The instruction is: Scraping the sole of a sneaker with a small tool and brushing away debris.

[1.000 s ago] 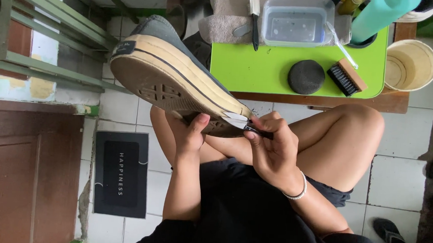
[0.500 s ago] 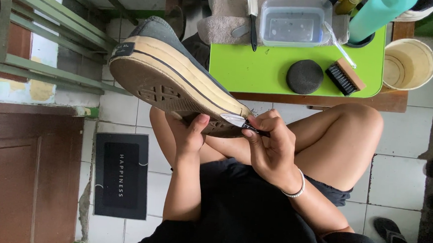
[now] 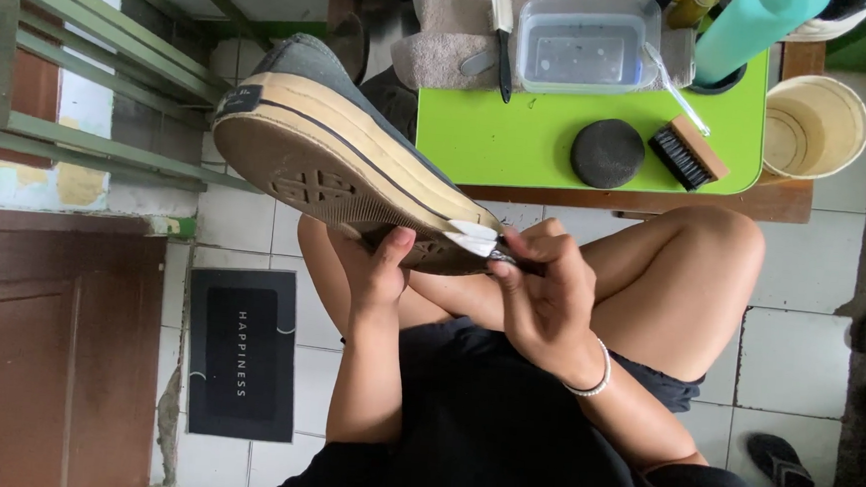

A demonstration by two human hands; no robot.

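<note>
Left hand: your left hand (image 3: 380, 265) grips the sneaker (image 3: 343, 158) sole-up.
Right hand: your right hand (image 3: 540, 295) presses a white cloth (image 3: 473, 238) against its toe.

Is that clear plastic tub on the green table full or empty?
Partly filled: the clear plastic tub on the green table holds shallow water with dark specks. No lid on it.

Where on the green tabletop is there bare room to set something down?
The bare patch of the bright green tabletop lies between the grey folded towel and the round dark sponge. Around the clear plastic water tub and wooden-backed bristle brush it is crowded.
</note>
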